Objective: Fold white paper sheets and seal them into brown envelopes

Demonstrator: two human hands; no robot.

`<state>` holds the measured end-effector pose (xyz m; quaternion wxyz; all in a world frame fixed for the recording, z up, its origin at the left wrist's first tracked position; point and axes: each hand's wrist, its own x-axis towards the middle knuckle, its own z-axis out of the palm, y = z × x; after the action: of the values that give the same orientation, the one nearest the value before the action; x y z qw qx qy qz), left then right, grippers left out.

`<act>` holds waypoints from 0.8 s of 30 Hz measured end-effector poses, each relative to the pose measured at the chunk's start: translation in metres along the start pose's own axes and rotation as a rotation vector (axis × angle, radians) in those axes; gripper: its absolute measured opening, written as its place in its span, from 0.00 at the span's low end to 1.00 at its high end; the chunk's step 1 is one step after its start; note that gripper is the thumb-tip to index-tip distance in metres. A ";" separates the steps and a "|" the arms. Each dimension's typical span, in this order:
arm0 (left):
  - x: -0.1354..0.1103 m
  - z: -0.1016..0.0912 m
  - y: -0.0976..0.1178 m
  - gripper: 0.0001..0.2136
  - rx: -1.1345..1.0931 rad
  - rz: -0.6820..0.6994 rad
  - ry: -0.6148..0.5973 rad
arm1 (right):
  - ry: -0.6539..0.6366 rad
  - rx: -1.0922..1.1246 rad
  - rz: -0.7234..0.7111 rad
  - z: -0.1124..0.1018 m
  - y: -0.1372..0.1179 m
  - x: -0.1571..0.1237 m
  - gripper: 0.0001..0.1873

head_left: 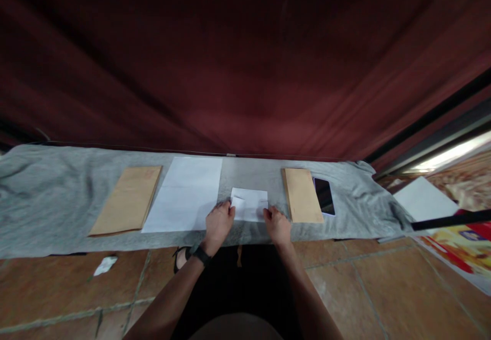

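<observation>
A small folded white paper (250,203) lies on the grey cloth (49,197) in front of me. My left hand (218,222) pinches its near left corner, fingers closed on the paper. My right hand (276,223) grips the near right edge with curled fingers. A black band sits on my left wrist. Left of the folded paper lies a stack of white sheets (186,193). Beyond that rests a brown envelope (128,199).
A second brown envelope (302,195) lies right of my hands, with a dark phone (324,196) beside it. A dark red curtain (245,64) hangs behind the cloth. A paper scrap (105,265) lies on the tiled floor. White sheet (424,198) and colourful print at right.
</observation>
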<state>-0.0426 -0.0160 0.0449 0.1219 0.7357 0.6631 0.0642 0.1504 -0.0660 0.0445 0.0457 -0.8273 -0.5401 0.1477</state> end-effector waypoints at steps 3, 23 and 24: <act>0.005 -0.001 0.003 0.14 0.031 -0.023 -0.018 | 0.022 -0.032 0.011 0.000 -0.004 0.005 0.18; 0.027 -0.005 0.015 0.19 0.088 -0.056 -0.021 | 0.317 -0.106 -0.081 0.022 -0.005 0.038 0.16; 0.027 -0.005 0.016 0.19 0.093 -0.055 -0.024 | 0.323 -0.104 -0.084 0.023 -0.004 0.038 0.16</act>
<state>-0.0258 0.0098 0.0520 0.0974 0.7229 0.6838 0.0211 0.1541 -0.0317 0.0160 0.0949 -0.8183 -0.5666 -0.0173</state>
